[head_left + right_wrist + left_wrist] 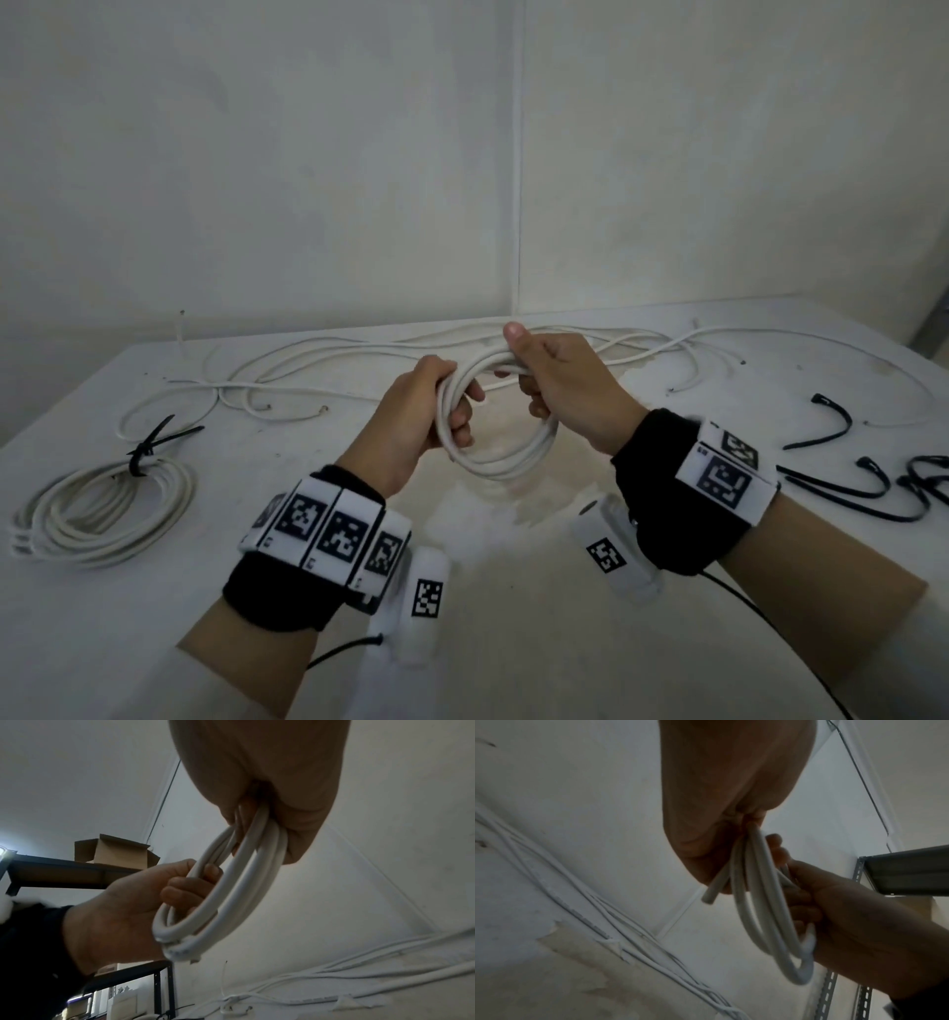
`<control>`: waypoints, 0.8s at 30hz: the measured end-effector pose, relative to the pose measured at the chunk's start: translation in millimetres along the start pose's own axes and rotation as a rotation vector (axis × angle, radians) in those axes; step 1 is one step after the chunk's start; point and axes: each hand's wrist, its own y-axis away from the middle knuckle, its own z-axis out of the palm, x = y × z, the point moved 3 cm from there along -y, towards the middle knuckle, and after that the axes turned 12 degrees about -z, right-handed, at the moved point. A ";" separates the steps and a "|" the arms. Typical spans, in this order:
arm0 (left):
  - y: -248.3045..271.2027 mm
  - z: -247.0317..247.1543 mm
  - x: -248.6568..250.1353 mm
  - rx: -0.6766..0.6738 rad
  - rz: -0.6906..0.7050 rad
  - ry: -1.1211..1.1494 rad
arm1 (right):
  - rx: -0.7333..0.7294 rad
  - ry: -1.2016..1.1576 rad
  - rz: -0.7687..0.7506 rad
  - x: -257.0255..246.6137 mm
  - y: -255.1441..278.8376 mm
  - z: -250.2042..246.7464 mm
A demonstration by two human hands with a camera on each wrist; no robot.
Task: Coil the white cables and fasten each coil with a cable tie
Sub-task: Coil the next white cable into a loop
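Note:
Both hands hold one white cable coil (506, 452) up above the white table (513, 591). My left hand (436, 406) grips the coil's left side, fingers curled through the loops. My right hand (544, 370) grips its top right, thumb raised. In the left wrist view the coil (762, 908) hangs from my palm with a cut end (709, 898) sticking out. The right wrist view shows the coil (231, 888) with the left hand (144, 902) curled round it. A finished coil (102, 509) bound with a black cable tie (154, 442) lies at the left.
Several loose white cables (318, 370) lie stretched along the table's far side by the wall. Several black cable ties (868, 483) lie at the right edge. A metal shelf (77, 870) with a cardboard box (115, 850) stands off to the side.

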 end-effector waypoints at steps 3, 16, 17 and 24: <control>-1.7 3.0 4.3 0.041 0.001 -0.081 | -0.040 0.059 -0.033 -2.8 -1.0 0.8; -0.4 6.8 2.7 0.202 0.084 0.200 | -0.064 -0.230 0.016 3.1 5.8 0.3; -0.5 6.6 2.0 0.206 0.088 0.208 | -0.071 -0.249 0.013 2.9 6.0 1.5; -3.5 5.0 -4.9 0.199 0.093 0.110 | -0.040 -0.138 -0.036 10.5 5.1 4.3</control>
